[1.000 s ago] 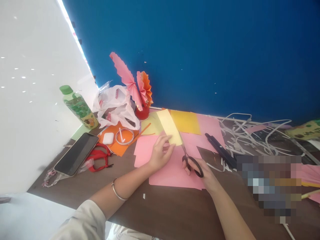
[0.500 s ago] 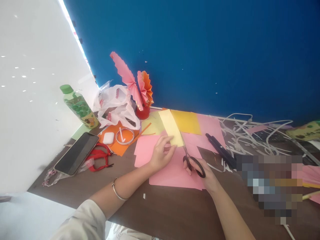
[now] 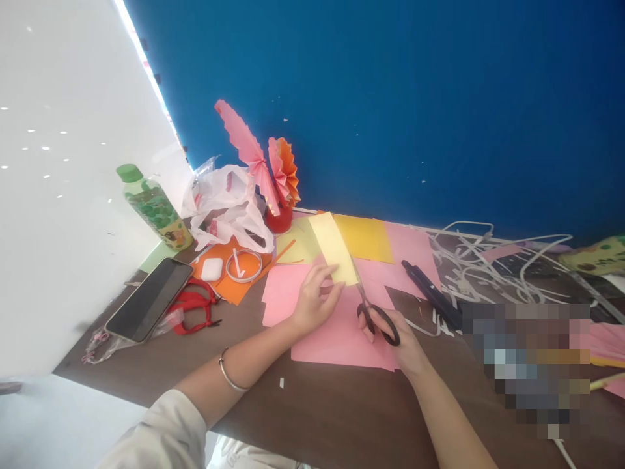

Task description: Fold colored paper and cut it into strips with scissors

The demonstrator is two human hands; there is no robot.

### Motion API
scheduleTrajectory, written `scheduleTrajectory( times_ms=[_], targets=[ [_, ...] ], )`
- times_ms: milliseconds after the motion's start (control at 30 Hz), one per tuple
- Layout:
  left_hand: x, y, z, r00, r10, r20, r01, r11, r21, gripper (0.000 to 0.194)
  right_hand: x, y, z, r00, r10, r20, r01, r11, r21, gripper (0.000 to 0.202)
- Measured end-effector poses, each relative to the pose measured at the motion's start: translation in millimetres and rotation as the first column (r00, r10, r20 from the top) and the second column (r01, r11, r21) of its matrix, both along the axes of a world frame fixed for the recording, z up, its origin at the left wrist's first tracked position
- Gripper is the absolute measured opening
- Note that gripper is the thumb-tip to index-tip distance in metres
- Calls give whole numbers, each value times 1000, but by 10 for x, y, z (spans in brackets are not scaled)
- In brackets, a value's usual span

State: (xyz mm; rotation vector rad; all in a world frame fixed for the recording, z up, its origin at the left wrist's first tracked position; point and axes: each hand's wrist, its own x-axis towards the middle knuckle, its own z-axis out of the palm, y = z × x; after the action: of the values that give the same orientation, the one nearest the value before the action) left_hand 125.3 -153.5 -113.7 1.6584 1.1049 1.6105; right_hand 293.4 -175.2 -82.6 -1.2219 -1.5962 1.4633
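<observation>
My left hand (image 3: 319, 298) pinches the lower left edge of a pale yellow paper strip (image 3: 334, 244), held slanting above the table. In my right hand (image 3: 393, 335) is a pair of scissors (image 3: 383, 324) with black handles, its fingers through the loops. The blades point up and away along the strip's right edge, near its lower right corner; whether they are parted I cannot tell. Beneath both hands lie several pink paper sheets (image 3: 336, 339). Behind the strip are a deep yellow sheet (image 3: 371, 240) and a light yellow sheet (image 3: 296, 241).
A phone (image 3: 149, 299), red straps (image 3: 195, 306), a white earphone case (image 3: 211, 269) and a green-capped bottle (image 3: 155, 207) stand or lie left. Folded paper fans (image 3: 249, 153) rise beside a plastic bag (image 3: 232, 208). Right are a black rod-like object (image 3: 430, 293) and tangled white cables (image 3: 481, 254).
Hardly anything differs. My right hand and the scissors have shifted very slightly left; my left hand keeps its pinch on the paper strip.
</observation>
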Motion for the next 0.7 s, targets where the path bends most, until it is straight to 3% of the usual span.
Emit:
scheduleTrajectory(
  times_ms=[700],
  targets=[
    [-10,5,15,1000,-1,15,1,1000,-5,30,-67,-58,80,996,-83,-26,82,996,-34,41]
  ],
)
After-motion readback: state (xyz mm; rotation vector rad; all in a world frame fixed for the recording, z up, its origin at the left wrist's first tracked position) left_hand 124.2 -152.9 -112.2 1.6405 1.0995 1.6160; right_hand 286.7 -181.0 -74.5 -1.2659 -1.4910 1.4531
